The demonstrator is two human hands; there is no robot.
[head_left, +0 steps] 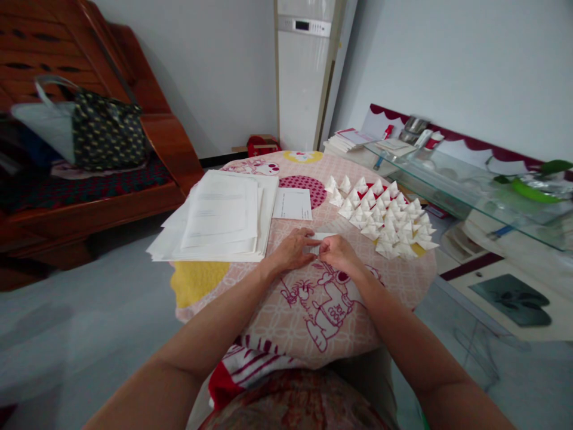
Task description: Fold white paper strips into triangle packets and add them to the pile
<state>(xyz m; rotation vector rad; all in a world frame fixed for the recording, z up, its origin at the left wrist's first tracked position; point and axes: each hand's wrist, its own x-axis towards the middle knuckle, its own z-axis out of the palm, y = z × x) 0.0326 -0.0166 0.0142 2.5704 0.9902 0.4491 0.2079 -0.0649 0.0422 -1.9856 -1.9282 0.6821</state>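
A small piece of white paper [326, 236] lies on the round cloth-covered table, mostly hidden beneath my fingers. My left hand [293, 248] rests at the left side of this paper, its fingers stretched out and spread against it. Curled in close from the right, my right hand [341, 255] pinches the paper's near part. Just beyond my hands is a small printed sheet [292, 204]. Many folded white paper pieces [387, 216] with pointed tips stand in rows to the right. A thick stack of white paper sheets [219, 209] sits to the left of my hands.
The patterned tablecloth [268, 316] covers the table. On the right stands a glass-topped cabinet [474, 197] with papers, metal containers and a green dish [537, 190]. A wooden bench [172, 140] with bags [107, 131] is at left. A tall white appliance [302, 83] stands behind.
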